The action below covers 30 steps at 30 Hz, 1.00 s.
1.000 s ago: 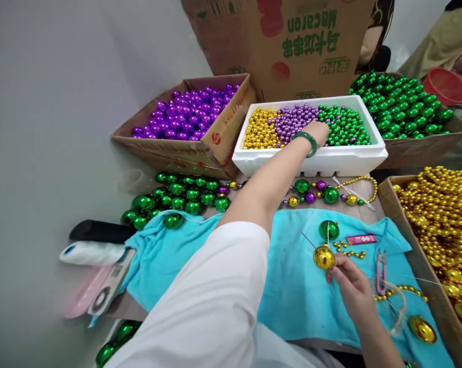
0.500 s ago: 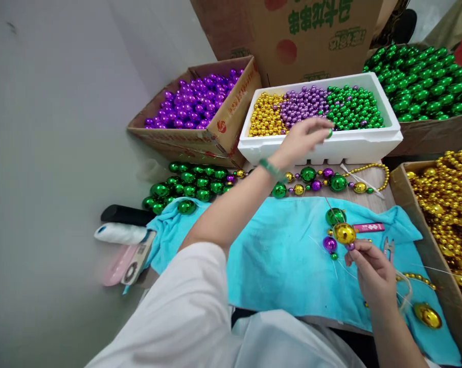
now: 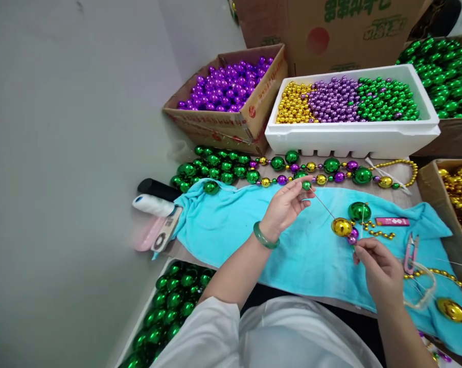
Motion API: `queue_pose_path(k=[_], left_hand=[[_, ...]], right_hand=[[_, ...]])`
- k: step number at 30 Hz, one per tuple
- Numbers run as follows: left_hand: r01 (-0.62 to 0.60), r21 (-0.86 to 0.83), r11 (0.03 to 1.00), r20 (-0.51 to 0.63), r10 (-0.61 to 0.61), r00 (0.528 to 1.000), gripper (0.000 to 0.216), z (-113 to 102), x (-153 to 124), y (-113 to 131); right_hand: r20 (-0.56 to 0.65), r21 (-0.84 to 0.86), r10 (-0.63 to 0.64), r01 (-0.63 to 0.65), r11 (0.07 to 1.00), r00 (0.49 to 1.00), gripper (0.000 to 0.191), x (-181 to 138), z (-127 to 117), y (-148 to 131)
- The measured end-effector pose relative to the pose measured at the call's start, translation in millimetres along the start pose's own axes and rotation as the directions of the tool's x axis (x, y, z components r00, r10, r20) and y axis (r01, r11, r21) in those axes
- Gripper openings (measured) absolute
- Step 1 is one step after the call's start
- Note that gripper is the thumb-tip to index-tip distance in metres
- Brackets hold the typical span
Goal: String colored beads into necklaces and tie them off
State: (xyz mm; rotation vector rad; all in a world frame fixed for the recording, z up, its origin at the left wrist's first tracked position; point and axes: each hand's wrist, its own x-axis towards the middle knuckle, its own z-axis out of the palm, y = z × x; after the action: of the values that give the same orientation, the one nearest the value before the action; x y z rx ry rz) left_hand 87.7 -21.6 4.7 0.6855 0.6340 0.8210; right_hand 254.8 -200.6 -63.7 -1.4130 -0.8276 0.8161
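Now back from the foam box [image 3: 351, 139] at one o'clock, the left hand [image 3: 286, 207] pinches a green bead [image 3: 306, 185] (on the needle [image 3: 323, 203]), the right hand [image 3: 382, 268] a strand [image 3: 352, 236] below its gold bead [image 3: 342, 227], over the worktop [image 3: 401, 172] and turquoise towel [image 3: 234, 230]; grey wall [image 3: 73, 179] at nine.

Left of my table [image 3: 414, 197] rises a plain grey wall [image 3: 70, 153], with a small dark mark [image 3: 79, 6] far above table height. Behind the table's left end, the wall looks faintly mauve. Soft, even light falls across my wood-toned tabletop.
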Motion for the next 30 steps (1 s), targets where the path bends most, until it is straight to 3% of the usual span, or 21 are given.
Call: queue_pose_path(k=[22,27,30], left_hand=[[-0.159,0.049,0.986,-0.160,0.165,0.973,0.028,-6,-1,-10],[-0.324,0.266,0.908,-0.146,0.371,0.917,0.025,-7,1,-15],[-0.381,0.340,0.860,-0.126,0.443,0.888,0.040,-5,0,-16]], right_hand=[[0.000,-0.055,0.061,-0.061,0.997,0.998,0.015,-4,2,-7],[-0.017,-0.094,0.062,-0.063,0.994,0.998,0.016,-3,2,-5],[-0.023,-0.116,0.066,-0.068,0.991,0.998,0.017,-2,2,-3]])
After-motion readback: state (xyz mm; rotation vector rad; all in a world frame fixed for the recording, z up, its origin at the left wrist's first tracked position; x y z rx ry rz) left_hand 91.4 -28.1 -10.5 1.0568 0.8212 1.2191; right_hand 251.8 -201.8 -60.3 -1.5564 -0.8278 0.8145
